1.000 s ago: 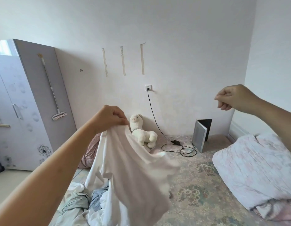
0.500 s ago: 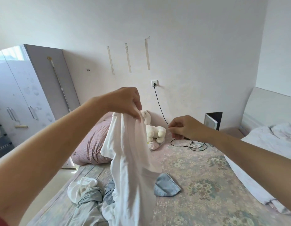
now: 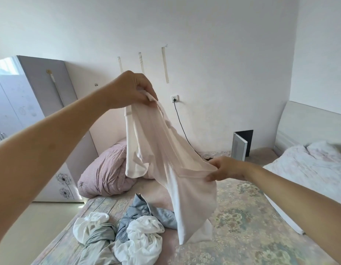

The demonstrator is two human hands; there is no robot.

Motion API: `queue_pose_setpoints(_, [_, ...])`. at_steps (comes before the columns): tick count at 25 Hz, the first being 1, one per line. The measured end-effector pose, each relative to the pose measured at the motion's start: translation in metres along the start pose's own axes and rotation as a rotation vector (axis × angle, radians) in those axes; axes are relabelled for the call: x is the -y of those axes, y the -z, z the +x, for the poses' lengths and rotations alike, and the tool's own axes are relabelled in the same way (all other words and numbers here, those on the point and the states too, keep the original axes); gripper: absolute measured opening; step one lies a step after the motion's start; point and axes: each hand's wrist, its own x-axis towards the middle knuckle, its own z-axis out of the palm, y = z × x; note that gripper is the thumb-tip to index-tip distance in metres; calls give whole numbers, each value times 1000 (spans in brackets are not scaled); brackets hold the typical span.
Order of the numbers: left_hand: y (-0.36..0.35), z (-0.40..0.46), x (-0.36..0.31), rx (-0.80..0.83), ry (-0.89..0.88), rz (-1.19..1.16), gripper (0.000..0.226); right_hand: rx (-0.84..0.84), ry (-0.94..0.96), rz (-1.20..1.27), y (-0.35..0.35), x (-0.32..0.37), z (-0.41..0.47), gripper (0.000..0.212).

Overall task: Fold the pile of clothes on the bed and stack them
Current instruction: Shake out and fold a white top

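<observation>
Left hand [image 3: 130, 90] high, right hand [image 3: 226, 169] low; gripping shirt [image 3: 166, 150]

no readable text, labels or numbers

- The left hand [image 3: 133, 90] is up at the left, gripping one end of the shirt [image 3: 166, 150]; the right hand [image 3: 226, 169] is lower and to the right, pinching the other end.
- The shirt hangs between them, above the bed [image 3: 242, 226].
- The pile [image 3: 127, 232] lies on the bed below the shirt, toward the left.
- A quilt [image 3: 104, 173] sits behind the pile, against the wardrobe [image 3: 32, 111].
- A duvet [image 3: 309, 178] lies at the bed's right side.
- A cable [image 3: 182, 129] runs down from the socket [image 3: 174, 98] on the far wall.
- A panel [image 3: 239, 146] stands on the bed by that wall.
</observation>
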Motion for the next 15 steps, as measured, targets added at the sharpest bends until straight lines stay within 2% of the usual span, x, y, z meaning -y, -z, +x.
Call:
queue_pose_setpoints(1, [0,2,1,-8,11,-31,16,-44,10,-2,5,-1,-5,30])
queue_pose_setpoints(3, [1,5,7,-51,53,-69,14,-160,25,-24,19,2,-18,18])
queue_pose_setpoints(9, [-6,-8,53,-325,225,-122,30,-471,167,-189,74,44,-61,28])
queue_pose_setpoints(11, [-5,-15,71,-381,271,-174,31,-518,234,-131,89,60,-65,24])
queue_pose_setpoints(13, [-3,-21,81,-440,285,-260,33,-531,279,-62,95,73,-64,34])
queue_pose_setpoints(15, [-5,-25,86,-472,287,-340,34,-583,287,-159,96,83,-59,40])
